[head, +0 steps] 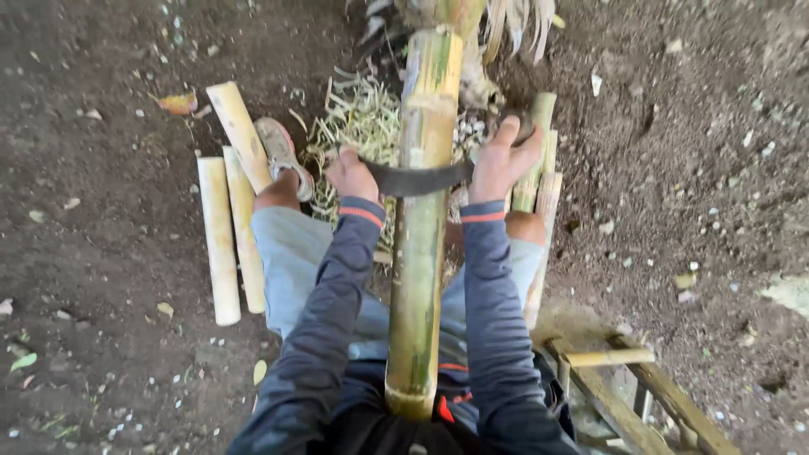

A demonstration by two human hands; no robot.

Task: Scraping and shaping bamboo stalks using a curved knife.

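A thick green-yellow bamboo pole (421,227) runs from my lap away up the middle of the view. Across it lies a curved dark blade (415,179). My left hand (351,174) grips the blade's left end and my right hand (503,157) holds its right end, one hand on each side of the pole. Both arms wear dark blue sleeves with orange cuff bands. Pale shavings (358,118) lie heaped on the ground under the pole, beyond my hands.
Three peeled pale bamboo pieces (226,219) lie on the dirt at left, beside my sandalled foot (282,152). More green and pale bamboo pieces (539,168) lie at right. A wooden frame (624,396) stands at lower right. Bare soil surrounds everything.
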